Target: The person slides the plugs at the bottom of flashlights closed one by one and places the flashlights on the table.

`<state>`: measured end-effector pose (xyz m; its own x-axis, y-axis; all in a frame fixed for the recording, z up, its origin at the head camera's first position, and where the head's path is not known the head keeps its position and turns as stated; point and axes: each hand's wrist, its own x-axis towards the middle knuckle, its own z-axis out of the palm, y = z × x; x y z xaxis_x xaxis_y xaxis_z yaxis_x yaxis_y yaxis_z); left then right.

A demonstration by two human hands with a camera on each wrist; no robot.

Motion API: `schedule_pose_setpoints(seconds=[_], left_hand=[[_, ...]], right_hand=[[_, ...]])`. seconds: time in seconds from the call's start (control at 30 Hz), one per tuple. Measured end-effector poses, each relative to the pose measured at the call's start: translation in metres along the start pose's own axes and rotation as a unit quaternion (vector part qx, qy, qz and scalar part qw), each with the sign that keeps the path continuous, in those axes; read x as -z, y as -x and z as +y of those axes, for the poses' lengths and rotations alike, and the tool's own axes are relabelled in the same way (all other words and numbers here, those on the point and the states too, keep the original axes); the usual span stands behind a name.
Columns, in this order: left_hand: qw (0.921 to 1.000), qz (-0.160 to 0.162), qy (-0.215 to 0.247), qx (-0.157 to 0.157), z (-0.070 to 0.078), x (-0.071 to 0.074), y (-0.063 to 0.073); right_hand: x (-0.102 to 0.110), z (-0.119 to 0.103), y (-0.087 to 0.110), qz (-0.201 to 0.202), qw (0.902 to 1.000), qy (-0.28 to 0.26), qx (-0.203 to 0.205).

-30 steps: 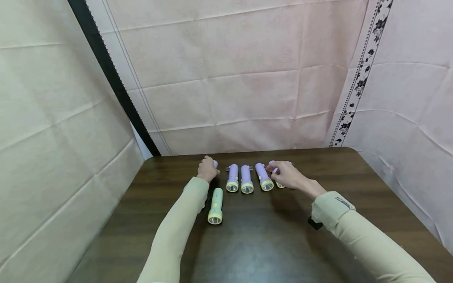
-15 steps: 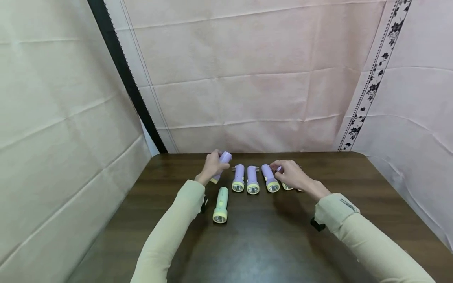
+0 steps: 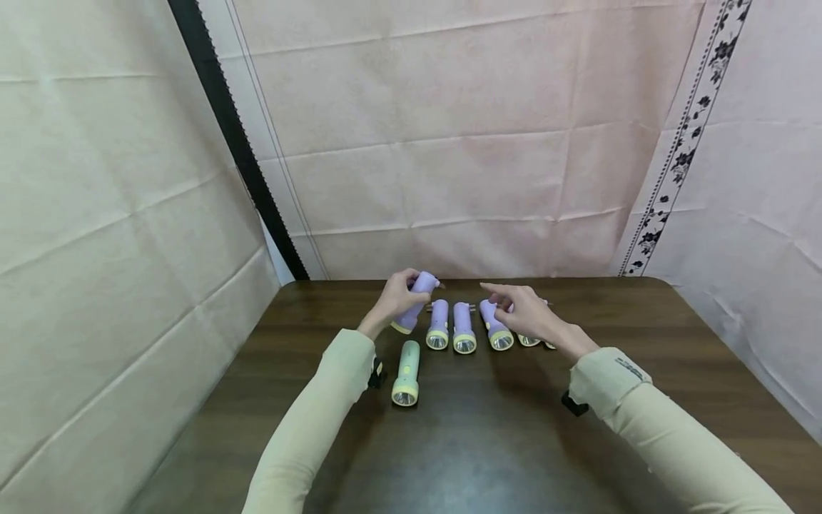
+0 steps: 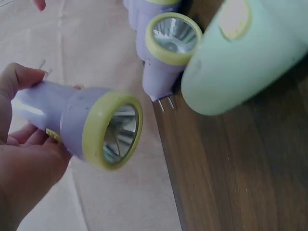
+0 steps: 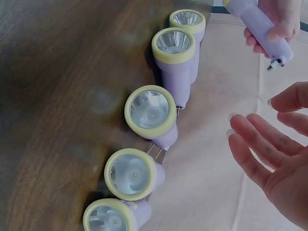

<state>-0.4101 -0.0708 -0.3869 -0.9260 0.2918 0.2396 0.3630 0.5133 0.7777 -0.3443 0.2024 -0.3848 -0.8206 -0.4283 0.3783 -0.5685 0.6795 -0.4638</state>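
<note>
My left hand [image 3: 393, 301] grips a purple flashlight [image 4: 72, 113] with a yellow rim, raised and tilted at the left end of a row of similar ones. Metal prongs stick out of its tail. My right hand [image 3: 528, 313] hovers over the row's right part, index finger stretched out; the right wrist view shows its fingers [image 5: 255, 139] spread and holding nothing. Among the lined-up purple flashlights are one [image 3: 439, 321] nearest the left hand, a second [image 3: 463, 321] beside it and a slanted third [image 3: 493, 318]. Those farther right are partly hidden beneath the right hand.
A pale green flashlight [image 3: 407, 364] lies in front of the row, lens toward me, close to the left wrist. The dark wooden table [image 3: 488, 442] ends just behind the row. Pale cloth [image 3: 411, 143] hangs at the back and both sides.
My left hand has lifted the purple flashlight off the table and swung its tail up and right. The right fingers have risen from the row. The head view has shifted slightly.
</note>
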Motion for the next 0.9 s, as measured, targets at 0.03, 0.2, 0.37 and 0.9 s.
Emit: schedule_pose_setpoints(seconds=[0.03,0.2,0.37,0.9], left_hand=[[0.9997,-0.009,0.021,0.004,0.001,-0.001,0.001],[0.9944,-0.046,0.094,0.011,0.007,-0.004,0.002],[0.9920,-0.069,0.106,0.007,0.012,-0.008,0.003],[0.9861,-0.122,0.113,-0.006,0.022,-0.022,0.002]], right_hand=[[-0.001,0.000,0.000,-0.002,1.0000,-0.002,0.001],[-0.003,-0.004,0.000,-0.003,0.9999,-0.012,0.007],[-0.005,-0.007,-0.001,-0.007,0.9996,-0.013,0.024],[0.000,-0.016,-0.007,-0.034,0.9969,-0.043,0.057]])
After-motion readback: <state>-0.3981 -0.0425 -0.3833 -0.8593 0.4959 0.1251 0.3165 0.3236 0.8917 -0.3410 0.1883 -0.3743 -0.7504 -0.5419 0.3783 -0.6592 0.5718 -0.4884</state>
